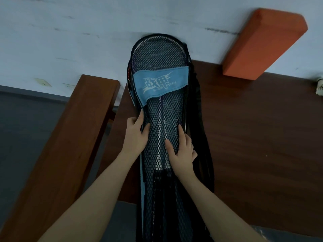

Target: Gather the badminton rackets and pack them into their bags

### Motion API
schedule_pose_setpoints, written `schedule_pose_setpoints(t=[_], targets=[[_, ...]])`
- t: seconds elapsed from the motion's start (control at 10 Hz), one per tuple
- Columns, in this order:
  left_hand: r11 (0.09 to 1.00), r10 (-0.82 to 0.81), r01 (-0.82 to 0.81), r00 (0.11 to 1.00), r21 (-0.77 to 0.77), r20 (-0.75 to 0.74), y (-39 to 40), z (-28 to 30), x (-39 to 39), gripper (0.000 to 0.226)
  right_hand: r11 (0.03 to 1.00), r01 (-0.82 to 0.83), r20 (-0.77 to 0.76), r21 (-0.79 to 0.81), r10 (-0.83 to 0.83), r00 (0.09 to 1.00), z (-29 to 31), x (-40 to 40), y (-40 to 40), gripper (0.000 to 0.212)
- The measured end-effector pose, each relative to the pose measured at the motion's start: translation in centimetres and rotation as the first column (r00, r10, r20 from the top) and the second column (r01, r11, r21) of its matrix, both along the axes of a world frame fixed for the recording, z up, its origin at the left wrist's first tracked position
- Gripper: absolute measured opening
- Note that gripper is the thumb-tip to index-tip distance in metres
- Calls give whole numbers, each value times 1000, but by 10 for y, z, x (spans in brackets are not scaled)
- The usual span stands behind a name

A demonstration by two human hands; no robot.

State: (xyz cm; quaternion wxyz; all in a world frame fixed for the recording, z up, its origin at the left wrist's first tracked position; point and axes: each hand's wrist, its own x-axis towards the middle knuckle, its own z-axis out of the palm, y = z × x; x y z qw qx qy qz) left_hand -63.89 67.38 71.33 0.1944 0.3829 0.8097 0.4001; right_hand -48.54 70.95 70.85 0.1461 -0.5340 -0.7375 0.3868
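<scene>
A black mesh racket bag (pixel 158 55) with a blue logo band (pixel 160 83) lies lengthwise on the dark wooden table (pixel 253 137), its head end against the wall. Racket heads and shafts show through the mesh; how many rackets are inside I cannot tell. My left hand (pixel 135 135) grips the bag's left edge, thumb over the mesh. My right hand (pixel 181 151) lies on the mesh near the right edge with fingers spread fairly straight, pressing down. A black strap (pixel 207 154) runs along the bag's right side.
An orange foam block (pixel 265 42) leans against the white wall at the back right. A shuttlecock (pixel 319 86) sits at the table's far right edge. A brown wooden bench (pixel 70 137) stands left of the table, with grey floor beyond it.
</scene>
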Motion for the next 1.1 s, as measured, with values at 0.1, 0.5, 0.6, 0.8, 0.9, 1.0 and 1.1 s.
schedule_pose_setpoints(t=[0.1,0.5,0.6,0.8,0.9,1.0,1.1], targets=[[1000,-20,20,1000,22,20,-1,1,-4,59,999,38,-22,0,-38,999,1,-7,-12,79],[964,-190,74,866,-256,-462,-34,3,25,50,977,-138,140,164,115,983,9,8,5,66],[928,-282,96,815,-361,-507,-37,0,22,50,962,-164,255,219,106,961,8,9,6,69],[865,-363,92,792,-493,-490,-38,5,12,51,961,-237,378,141,169,910,12,7,9,60],[849,-384,119,810,-515,-444,-37,23,12,52,951,-288,355,112,232,905,28,16,12,60],[923,-256,74,852,-378,-457,-24,61,10,44,947,-289,211,140,257,943,68,24,37,59],[981,-104,18,889,-192,-445,-9,124,11,38,933,-168,-2,319,178,984,134,40,68,47]])
